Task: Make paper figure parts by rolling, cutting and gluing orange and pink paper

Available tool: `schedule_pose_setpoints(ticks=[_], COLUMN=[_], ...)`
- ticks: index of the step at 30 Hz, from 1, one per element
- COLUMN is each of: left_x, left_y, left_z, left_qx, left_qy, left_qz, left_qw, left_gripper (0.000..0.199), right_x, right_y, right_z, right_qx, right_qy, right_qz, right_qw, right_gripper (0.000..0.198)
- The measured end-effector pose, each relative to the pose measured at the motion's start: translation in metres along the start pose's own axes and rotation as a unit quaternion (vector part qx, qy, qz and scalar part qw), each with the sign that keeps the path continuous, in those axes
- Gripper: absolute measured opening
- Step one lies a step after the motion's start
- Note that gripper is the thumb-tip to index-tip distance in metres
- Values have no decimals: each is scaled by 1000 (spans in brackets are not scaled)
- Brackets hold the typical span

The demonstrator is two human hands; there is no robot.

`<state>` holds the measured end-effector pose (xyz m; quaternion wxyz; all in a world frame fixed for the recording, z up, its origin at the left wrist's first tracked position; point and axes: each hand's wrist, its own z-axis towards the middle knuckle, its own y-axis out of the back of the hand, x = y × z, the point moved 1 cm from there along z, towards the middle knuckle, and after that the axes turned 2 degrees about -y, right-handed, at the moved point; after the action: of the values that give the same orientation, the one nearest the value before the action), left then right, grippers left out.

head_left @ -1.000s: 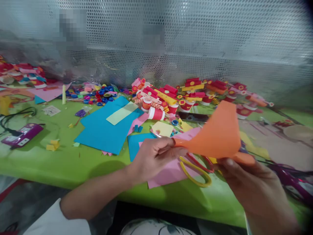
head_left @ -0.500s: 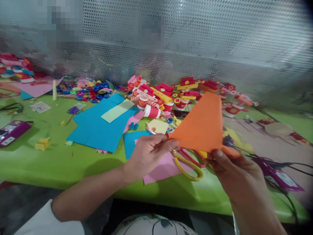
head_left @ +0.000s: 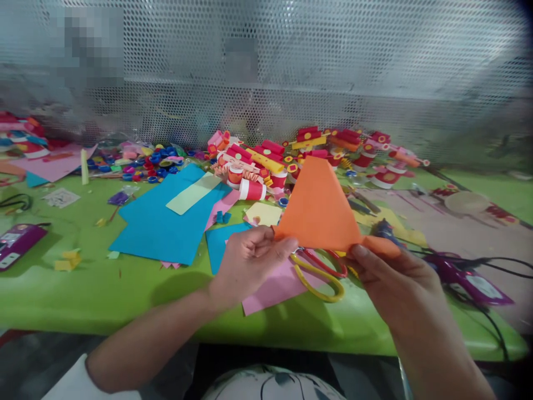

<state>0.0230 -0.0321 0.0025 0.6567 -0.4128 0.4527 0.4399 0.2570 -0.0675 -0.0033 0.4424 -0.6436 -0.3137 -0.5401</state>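
An orange sheet of paper (head_left: 318, 208) is held up above the table between both hands, its wide edge toward me and its narrow end away. My left hand (head_left: 250, 261) pinches its near left corner between thumb and fingers. My right hand (head_left: 395, 278) grips the near right corner, where a folded or rolled orange part sticks out over the fingers. Beneath the paper lie scissors with one yellow and one red handle (head_left: 320, 286); their blades are mostly hidden. A pink sheet (head_left: 266, 297) lies flat under the scissors.
Blue sheets (head_left: 162, 222) with a pale green strip (head_left: 194, 193) lie to the left. Behind are red paper-cup models (head_left: 266, 161) and colourful caps (head_left: 154, 161). Purple power strips (head_left: 478, 283) with cables flank the green table (head_left: 137, 305); a perforated metal panel (head_left: 312, 55) stands behind.
The orange paper has tipped leftward, so its narrow end now points more straight away from me. Both hands keep their hold. The whole view has shifted slightly.
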Motion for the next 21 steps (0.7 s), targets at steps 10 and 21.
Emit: schedule_pose_setpoints(ticks=[10, 21], left_x=[8, 5], left_y=[-1, -2], left_z=[4, 8], left_qx=[-47, -56], left_qy=[23, 83], left_qz=[-3, -136], left_qw=[999, 986], left_gripper=[42, 32], right_x=[-2, 2], right_y=[-2, -8], right_z=[1, -6], right_qx=[2, -40], right_qy=[-1, 30], right_qz=[-4, -79], right_qw=[1000, 996], right_gripper=[32, 29])
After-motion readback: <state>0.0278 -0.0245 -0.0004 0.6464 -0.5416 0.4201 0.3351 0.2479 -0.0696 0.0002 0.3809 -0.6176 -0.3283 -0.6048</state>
